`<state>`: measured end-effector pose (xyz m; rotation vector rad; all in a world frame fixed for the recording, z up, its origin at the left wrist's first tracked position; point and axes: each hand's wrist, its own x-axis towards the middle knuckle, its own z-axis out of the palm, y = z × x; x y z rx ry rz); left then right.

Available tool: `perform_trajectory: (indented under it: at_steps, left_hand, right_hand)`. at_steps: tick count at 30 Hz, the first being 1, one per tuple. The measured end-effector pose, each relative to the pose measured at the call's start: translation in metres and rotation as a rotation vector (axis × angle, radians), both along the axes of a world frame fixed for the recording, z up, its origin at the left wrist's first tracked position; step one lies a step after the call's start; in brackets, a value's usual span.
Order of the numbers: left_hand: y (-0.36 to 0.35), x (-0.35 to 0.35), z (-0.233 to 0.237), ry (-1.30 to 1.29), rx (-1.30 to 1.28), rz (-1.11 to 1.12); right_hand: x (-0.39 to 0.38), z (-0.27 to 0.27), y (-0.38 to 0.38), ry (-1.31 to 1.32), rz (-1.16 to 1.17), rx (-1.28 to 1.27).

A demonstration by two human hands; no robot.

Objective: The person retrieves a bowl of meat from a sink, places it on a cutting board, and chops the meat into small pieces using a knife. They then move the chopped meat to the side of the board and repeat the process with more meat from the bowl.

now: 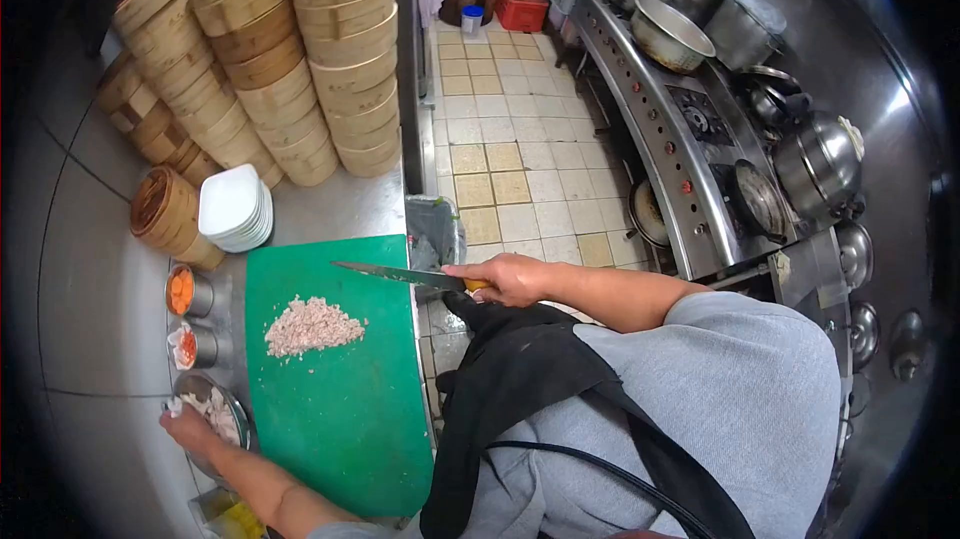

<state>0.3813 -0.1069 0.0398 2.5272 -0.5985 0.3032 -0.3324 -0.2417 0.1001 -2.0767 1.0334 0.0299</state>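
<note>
My right hand is closed round the yellow handle of a knife, whose long blade points left over the far part of a green cutting board. A heap of finely chopped pale pinkish meat lies on the board, left of centre. My left hand is at the left rim of a metal bowl holding pale, chunky pieces. Its fingers are bent in, with something whitish at the tips; whether they grip a piece or the rim is hard to see.
Tall stacks of bamboo steamers and white plates stand beyond the board. Metal cups with orange pieces and red pieces line the wall. A bin sits beside the counter. Across the tiled floor runs a stove with pots.
</note>
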Motion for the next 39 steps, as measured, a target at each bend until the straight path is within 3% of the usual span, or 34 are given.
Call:
perform_trajectory:
  at_steps: [2,4,7,8,9,10,12,14,17,18,19,20,21,22,24,25,27,28,34,39]
  left_hand:
    - [0.0,-0.022,0.02,-0.06,-0.12,0.02]
    - [0.01,0.022,0.002,-0.101,-0.217,-0.017]
    - [0.012,0.03,0.02,-0.056,-0.46,0.025]
    - [0.013,0.014,0.039,-0.217,-0.445,0.024]
    - [0.014,0.01,0.049,-0.266,-0.489,0.032]
    - [0.016,-0.006,0.067,-0.301,-0.497,0.034]
    - [0.022,-0.058,0.103,-0.364,-0.505,-0.02]
    - [0.03,-0.115,0.117,-0.185,-0.683,-0.137]
    - [0.046,-0.192,0.097,-0.03,-0.713,-0.306]
    - [0.05,-0.216,0.076,0.0,-0.746,-0.389]
    - [0.053,-0.242,0.058,0.186,-0.81,-0.414]
    - [0.062,-0.252,0.025,0.199,-0.738,-0.437]
    - [0.065,-0.275,0.007,0.398,-0.773,-0.384]
    - [0.068,-0.301,0.009,0.378,-0.623,-0.314]
    - [0.085,-0.314,-0.048,0.467,-0.434,-0.256]
    - [0.088,-0.325,-0.045,0.462,-0.435,-0.237]
    - [0.092,-0.346,-0.039,0.11,-0.215,-0.292]
    - [0.097,-0.35,-0.032,0.218,-0.192,-0.304]
    - [0.105,-0.349,-0.001,0.246,-0.146,-0.284]
    - [0.057,-0.323,0.017,0.221,-0.225,-0.247]
  right_hand:
    - [0.003,0.001,-0.003,0.005,0.009,-0.004]
    - [0.007,-0.002,-0.006,-0.016,0.031,-0.032]
    - [0.015,0.001,-0.01,-0.028,0.014,-0.033]
    - [0.012,-0.017,-0.012,-0.145,0.023,-0.102]
    - [0.016,-0.012,-0.015,-0.069,0.008,-0.041]
    - [0.017,-0.019,-0.016,-0.217,0.039,-0.121]
    - [0.025,-0.01,-0.018,-0.163,-0.011,-0.007]
    - [0.037,-0.007,-0.019,-0.177,0.014,0.017]
    - [0.053,0.007,-0.018,-0.021,-0.094,0.182]
    - [0.053,-0.001,-0.018,-0.127,-0.05,0.123]
    - [0.056,-0.006,-0.017,-0.234,-0.009,0.066]
    - [0.062,-0.002,-0.017,-0.202,0.014,0.065]
    - [0.067,-0.003,-0.016,-0.203,0.034,0.074]
    - [0.072,-0.004,-0.015,-0.215,0.073,0.055]
    - [0.081,-0.008,-0.014,-0.229,0.132,0.042]
    - [0.086,-0.013,-0.014,-0.218,0.189,0.023]
    - [0.093,-0.019,-0.014,-0.207,0.257,0.003]
    - [0.097,-0.02,-0.013,-0.214,0.289,0.028]
    - [0.108,-0.019,-0.029,-0.253,0.345,0.04]
    - [0.094,-0.02,-0.07,-0.295,0.318,0.026]
